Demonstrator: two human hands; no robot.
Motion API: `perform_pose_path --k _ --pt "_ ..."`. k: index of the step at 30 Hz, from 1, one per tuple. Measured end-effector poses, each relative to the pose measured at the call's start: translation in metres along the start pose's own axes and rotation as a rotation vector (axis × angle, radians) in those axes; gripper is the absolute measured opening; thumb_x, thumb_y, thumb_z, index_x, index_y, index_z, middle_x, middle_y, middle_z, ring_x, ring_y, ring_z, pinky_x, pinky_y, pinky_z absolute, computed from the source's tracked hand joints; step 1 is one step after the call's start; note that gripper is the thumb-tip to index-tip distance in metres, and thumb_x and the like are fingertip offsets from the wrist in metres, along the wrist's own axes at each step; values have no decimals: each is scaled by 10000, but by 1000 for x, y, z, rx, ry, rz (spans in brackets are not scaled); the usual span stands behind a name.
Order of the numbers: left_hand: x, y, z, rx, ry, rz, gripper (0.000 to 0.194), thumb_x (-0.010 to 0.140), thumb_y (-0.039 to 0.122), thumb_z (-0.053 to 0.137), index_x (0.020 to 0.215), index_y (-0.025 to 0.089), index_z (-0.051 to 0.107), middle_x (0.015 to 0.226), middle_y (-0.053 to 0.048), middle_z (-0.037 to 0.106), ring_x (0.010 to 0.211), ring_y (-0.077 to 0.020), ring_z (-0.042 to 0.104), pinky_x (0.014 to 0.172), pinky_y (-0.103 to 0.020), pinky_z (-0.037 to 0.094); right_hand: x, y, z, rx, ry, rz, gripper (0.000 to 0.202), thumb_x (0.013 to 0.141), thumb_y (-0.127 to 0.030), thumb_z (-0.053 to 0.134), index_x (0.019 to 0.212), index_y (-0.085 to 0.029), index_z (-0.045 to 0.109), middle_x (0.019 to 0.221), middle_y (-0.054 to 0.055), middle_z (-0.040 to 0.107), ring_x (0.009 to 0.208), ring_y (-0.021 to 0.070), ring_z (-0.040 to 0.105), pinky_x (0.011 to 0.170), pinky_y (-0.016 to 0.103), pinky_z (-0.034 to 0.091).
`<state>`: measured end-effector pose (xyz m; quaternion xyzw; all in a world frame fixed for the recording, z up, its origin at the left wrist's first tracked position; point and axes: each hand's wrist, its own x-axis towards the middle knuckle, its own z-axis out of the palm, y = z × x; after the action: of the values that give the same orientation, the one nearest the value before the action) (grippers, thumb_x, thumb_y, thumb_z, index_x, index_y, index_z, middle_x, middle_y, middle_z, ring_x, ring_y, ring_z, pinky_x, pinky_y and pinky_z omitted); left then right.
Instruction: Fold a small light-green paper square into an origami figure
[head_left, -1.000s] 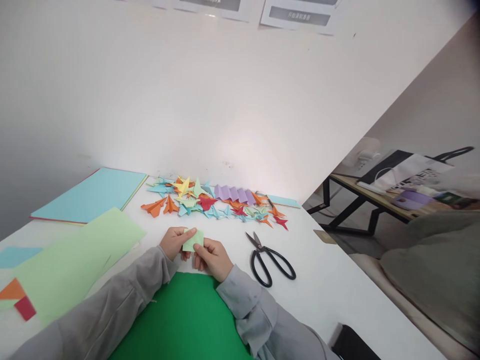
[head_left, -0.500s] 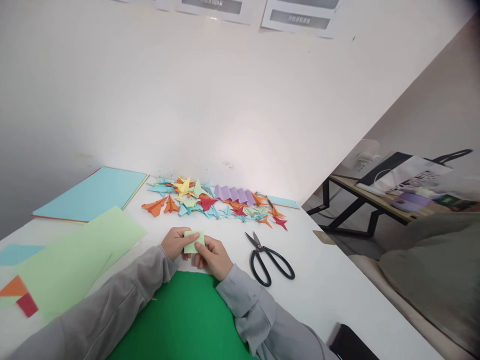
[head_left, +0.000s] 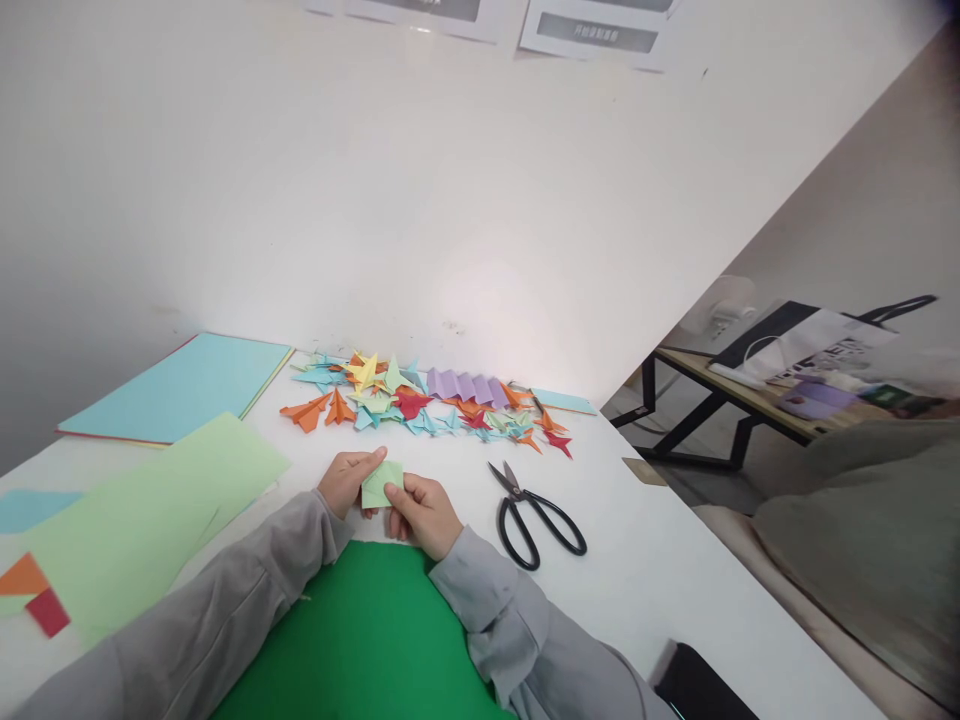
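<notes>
Head view: nearest, a green cloth (head_left: 360,630) shows between the two grey sleeves (head_left: 247,575). Just beyond, over the white table (head_left: 615,570), the small light green paper (head_left: 377,488) sits between both hands. The right hand (head_left: 426,515) pinches its right side, thumb laid on the face; the left hand (head_left: 349,482) pinches its left side, thumb at the upper corner, fingers partly hidden.

Recommended handling: check that the edges lie flush before bearing down, anchor with one thumb, and run the other outward. Paper this small will probably skew easily, so press lightly first, then firmly. Crease sharpness is too fine to tell.

Beside the hands, the scissors (head_left: 517,493) lie with blades parted; leave them there. Farther off, folded paper pieces (head_left: 412,404) line the wall (head_left: 450,200).
</notes>
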<state>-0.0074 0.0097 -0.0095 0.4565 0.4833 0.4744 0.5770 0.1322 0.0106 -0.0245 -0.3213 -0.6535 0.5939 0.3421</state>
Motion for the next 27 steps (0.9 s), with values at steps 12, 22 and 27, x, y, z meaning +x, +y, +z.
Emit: perform_pose_path --k 12,22,27 --pt "-7 9 2 100 -63 57 355 565 431 685 535 127 504 312 24 481 270 -90 428 290 -192 317 0 0 2 -47 43 -18 444 761 -585 455 627 -166 513 432 -27 547 322 68 422 344 189 322" --pt "0 -3 -2 38 -70 11 400 622 480 628 493 121 507 312 1 484 256 -99 419 283 -212 314 1 -1 2 -16 84 -16 413 766 -569 459 630 -178 466 432 -34 547 310 70 424 336 188 318" --pt "-1 -2 -1 22 -42 8 465 659 547 562 465 129 500 291 -8 466 243 -101 404 276 -213 295 1 -2 2 -15 72 4 431 750 -573 481 581 -176 475 403 -31 533 302 70 413 333 193 313"
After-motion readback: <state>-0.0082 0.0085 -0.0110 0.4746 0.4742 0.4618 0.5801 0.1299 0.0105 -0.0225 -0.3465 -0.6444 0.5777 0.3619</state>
